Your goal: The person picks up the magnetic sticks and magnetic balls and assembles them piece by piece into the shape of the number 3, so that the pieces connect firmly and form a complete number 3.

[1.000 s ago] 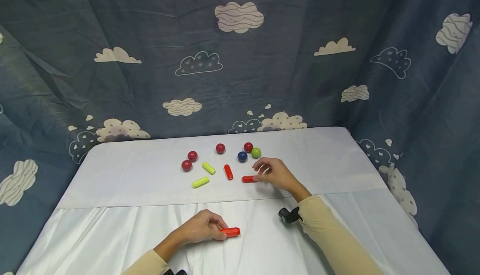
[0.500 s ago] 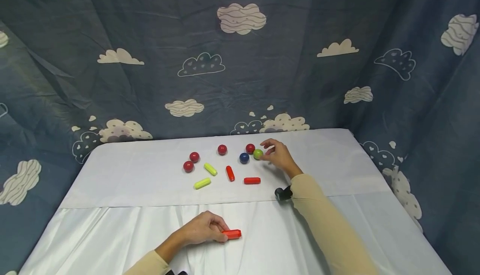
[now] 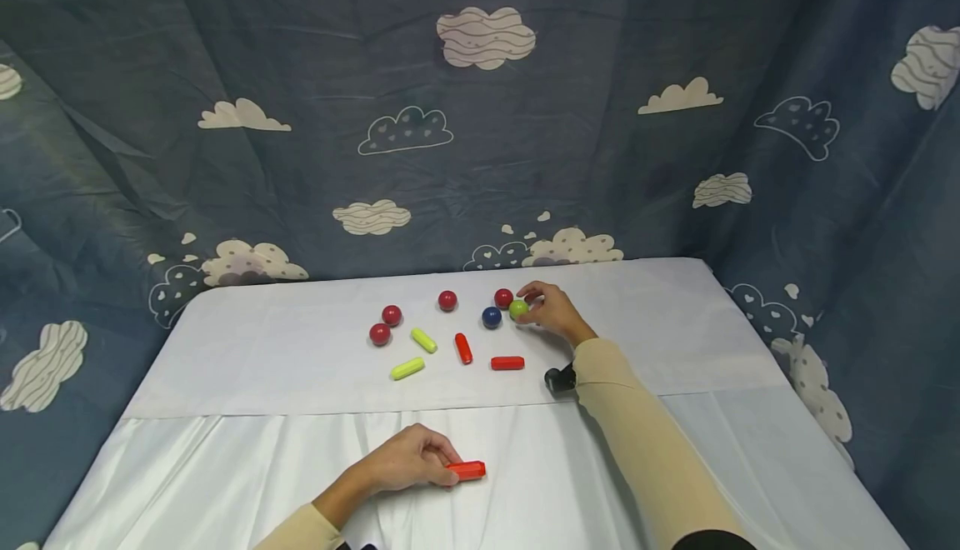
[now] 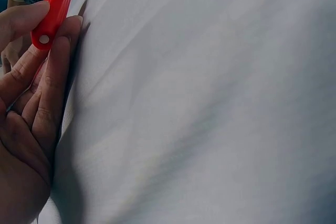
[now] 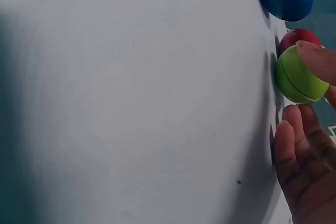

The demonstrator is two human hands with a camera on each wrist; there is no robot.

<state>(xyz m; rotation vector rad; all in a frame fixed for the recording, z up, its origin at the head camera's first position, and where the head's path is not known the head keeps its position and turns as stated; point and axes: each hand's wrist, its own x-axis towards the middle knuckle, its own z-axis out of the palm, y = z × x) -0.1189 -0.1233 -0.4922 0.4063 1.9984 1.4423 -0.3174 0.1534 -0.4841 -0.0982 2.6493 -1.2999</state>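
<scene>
My left hand [image 3: 414, 457] pinches a short red ribbed stick [image 3: 468, 471] between thumb and fingers, low over the cloth at the near side. In the left wrist view, the red stick [image 4: 51, 17] shows a pale dot on its end. Farther off, my right hand [image 3: 553, 312] has thumb and forefinger on a green ball [image 3: 518, 310]. Seen from the right wrist, the thumb lies on the green ball [image 5: 300, 74], which has a seam line, and the other fingers curve below it. A red ball [image 3: 503, 298] and a blue ball [image 3: 491, 317] sit close beside it.
Two red sticks, one upright in the view [image 3: 463, 348] and one crosswise [image 3: 507, 363], lie mid-table. Left of them are two yellow-green sticks [image 3: 408, 368] and three red balls [image 3: 379, 334]. A dark cloud-print curtain [image 3: 300, 158] hangs behind the white table [image 3: 262, 367].
My right hand has left the crosswise red stick on the cloth and moved away from me to the green ball, taking it between thumb and forefinger. The left hand stays in place with its stick.
</scene>
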